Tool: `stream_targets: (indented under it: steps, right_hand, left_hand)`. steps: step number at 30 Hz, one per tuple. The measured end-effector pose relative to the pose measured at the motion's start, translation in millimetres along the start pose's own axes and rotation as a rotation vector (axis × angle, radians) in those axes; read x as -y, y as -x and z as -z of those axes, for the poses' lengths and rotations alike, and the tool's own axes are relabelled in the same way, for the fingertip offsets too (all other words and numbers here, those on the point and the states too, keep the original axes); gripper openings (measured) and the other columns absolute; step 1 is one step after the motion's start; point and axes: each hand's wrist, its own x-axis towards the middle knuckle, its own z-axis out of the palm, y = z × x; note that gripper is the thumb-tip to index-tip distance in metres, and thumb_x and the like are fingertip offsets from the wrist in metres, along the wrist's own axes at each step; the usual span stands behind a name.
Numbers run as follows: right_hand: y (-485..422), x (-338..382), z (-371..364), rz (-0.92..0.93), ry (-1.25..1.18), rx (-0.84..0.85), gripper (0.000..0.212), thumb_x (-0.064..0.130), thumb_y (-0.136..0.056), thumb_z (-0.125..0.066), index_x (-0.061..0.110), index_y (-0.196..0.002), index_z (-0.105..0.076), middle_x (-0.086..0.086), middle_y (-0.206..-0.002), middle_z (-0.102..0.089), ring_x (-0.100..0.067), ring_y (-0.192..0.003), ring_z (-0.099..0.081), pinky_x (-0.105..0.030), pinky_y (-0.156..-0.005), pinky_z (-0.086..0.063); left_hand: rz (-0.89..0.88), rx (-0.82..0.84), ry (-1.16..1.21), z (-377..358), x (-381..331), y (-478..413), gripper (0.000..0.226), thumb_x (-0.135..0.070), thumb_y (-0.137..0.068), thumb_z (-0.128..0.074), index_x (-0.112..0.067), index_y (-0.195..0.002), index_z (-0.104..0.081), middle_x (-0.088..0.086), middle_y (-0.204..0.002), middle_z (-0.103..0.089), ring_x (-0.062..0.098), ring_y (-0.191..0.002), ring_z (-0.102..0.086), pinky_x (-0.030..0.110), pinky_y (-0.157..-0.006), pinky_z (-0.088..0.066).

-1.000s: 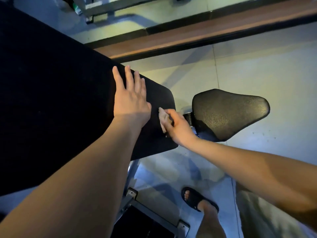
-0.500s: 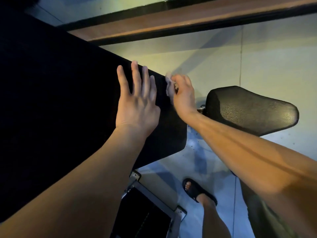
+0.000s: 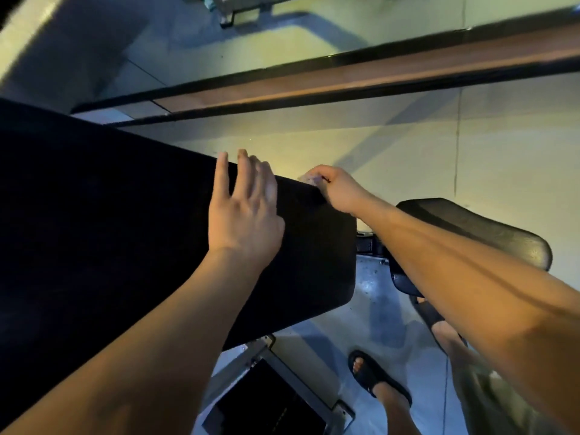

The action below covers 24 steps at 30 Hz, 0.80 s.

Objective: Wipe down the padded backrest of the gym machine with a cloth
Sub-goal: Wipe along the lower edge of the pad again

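Padded backrest point(image 3: 110, 230), under both palms: wiping its far edge with the cloth point(image 3: 309, 179) pinched in the right hand point(image 3: 340, 191), bracing just beside it with the flat, uncurled left hand point(image 3: 244, 221), next likely needing sweeping back toward the wrists.

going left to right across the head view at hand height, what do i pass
padded backrest → left hand flat on it → cloth at the backrest's far edge → right hand gripping the cloth → seat pad
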Motion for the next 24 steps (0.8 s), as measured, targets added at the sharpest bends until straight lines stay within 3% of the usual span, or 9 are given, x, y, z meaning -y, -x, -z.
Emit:
stream_targets:
  steps: [3,7,10,12,14,15,18,21,24]
  right_hand:
    - [-5.4,32.6,-8.1,-0.013,-0.037,0.109,0.034,0.012,-0.108,-0.04,0.019,-0.119,-0.071,0.001,-0.117,-0.069,-0.018,-0.114,-0.061,-0.025,-0.088,-0.047]
    - [-12.5,60.7,-5.8,0.153,-0.008,0.215,0.031,0.017,-0.108,-0.042,0.025,-0.123,-0.069,0.013,-0.111,-0.066,0.005,-0.099,-0.057,-0.012,-0.082,-0.041]
    - [-23.4,30.7,15.1,0.079,0.187,0.276,0.032,0.016,-0.107,-0.044,0.023,-0.128,-0.068,0.011,-0.112,-0.063,-0.005,-0.102,-0.057,-0.021,-0.086,-0.041]
    - [-27.3,5.3,33.0,-0.066,0.292,0.278,0.03,0.016,-0.104,-0.046,0.026,-0.105,-0.074,0.003,-0.104,-0.067,-0.02,-0.103,-0.058,-0.032,-0.09,-0.042]
    - [-29.1,1.7,40.8,-0.165,0.369,0.312,0.034,0.017,-0.103,-0.047,0.027,-0.075,-0.065,0.001,-0.083,-0.061,-0.025,-0.092,-0.054,-0.034,-0.083,-0.042]
    - [-32.2,9.6,38.9,-0.159,0.385,0.35,0.035,0.017,-0.103,-0.047,0.027,-0.074,-0.064,0.001,-0.082,-0.061,-0.026,-0.091,-0.055,-0.035,-0.081,-0.043]
    - [-39.5,51.6,18.5,-0.032,0.235,0.44,0.03,0.018,-0.104,-0.046,0.032,-0.104,-0.073,0.002,-0.108,-0.071,-0.02,-0.101,-0.064,-0.035,-0.088,-0.05]
    - [-40.6,63.1,10.0,0.055,0.196,0.438,0.03,0.021,-0.106,-0.044,0.037,-0.114,-0.068,0.01,-0.114,-0.067,-0.008,-0.1,-0.059,-0.027,-0.083,-0.046]
    - [-49.9,20.5,25.2,-0.001,0.338,0.444,0.025,0.014,-0.102,-0.047,0.021,-0.099,-0.071,0.0,-0.097,-0.067,-0.019,-0.087,-0.058,-0.033,-0.078,-0.044]
  left_hand:
    - [0.047,0.005,-0.038,5.5,25.1,-2.1,0.086,-0.058,-0.098,-0.024,0.004,-0.158,-0.018,0.027,-0.157,-0.032,0.043,-0.151,-0.018,0.053,-0.128,-0.002]
    - [0.018,0.002,-0.025,3.2,22.8,-3.5,0.083,-0.053,-0.096,-0.025,0.011,-0.15,-0.027,0.03,-0.139,-0.044,0.045,-0.135,-0.034,0.055,-0.124,-0.014]
    - [0.022,0.006,-0.022,2.3,22.8,-4.2,0.081,-0.051,-0.096,-0.027,0.011,-0.149,-0.027,0.031,-0.138,-0.045,0.045,-0.134,-0.036,0.055,-0.124,-0.015]
    - [0.035,0.012,-0.025,2.2,21.8,-4.3,0.08,-0.05,-0.097,-0.028,0.01,-0.15,-0.028,0.031,-0.14,-0.045,0.045,-0.135,-0.036,0.056,-0.125,-0.014]
    - [0.039,0.025,-0.021,3.7,19.5,-6.1,0.079,-0.05,-0.097,-0.03,0.009,-0.15,-0.029,0.03,-0.14,-0.045,0.045,-0.135,-0.036,0.056,-0.125,-0.014]
    - [0.041,0.033,-0.019,4.7,18.8,-7.2,0.078,-0.05,-0.096,-0.03,0.008,-0.149,-0.03,0.03,-0.14,-0.045,0.045,-0.135,-0.035,0.057,-0.125,-0.014]
    - [0.043,0.051,-0.024,5.7,17.2,-10.4,0.076,-0.051,-0.097,-0.027,0.005,-0.148,-0.031,0.027,-0.139,-0.046,0.044,-0.135,-0.035,0.06,-0.124,-0.012]
    - [0.04,0.08,-0.023,4.2,13.5,-12.9,0.074,-0.051,-0.098,-0.026,0.003,-0.147,-0.032,0.025,-0.137,-0.047,0.044,-0.135,-0.036,0.062,-0.123,-0.011]
    - [0.04,0.088,-0.03,0.3,10.6,-16.8,0.074,-0.054,-0.099,-0.025,0.003,-0.145,-0.036,0.024,-0.135,-0.049,0.043,-0.133,-0.038,0.062,-0.123,-0.011]
